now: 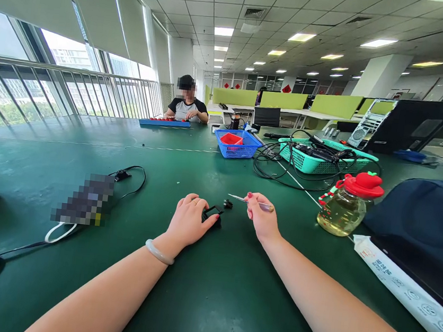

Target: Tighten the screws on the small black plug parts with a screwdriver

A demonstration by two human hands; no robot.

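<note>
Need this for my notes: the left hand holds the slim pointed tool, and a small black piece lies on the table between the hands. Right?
Not the left hand: in the head view, the right hand holds the slim pointed tool. The small black piece does lie between the hands on the table.

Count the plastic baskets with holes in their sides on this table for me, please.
2. The blue basket holds a red container; the green basket stands to its right, beyond the red-lidded bottle. Others might be hidden behind things farther back.
</note>
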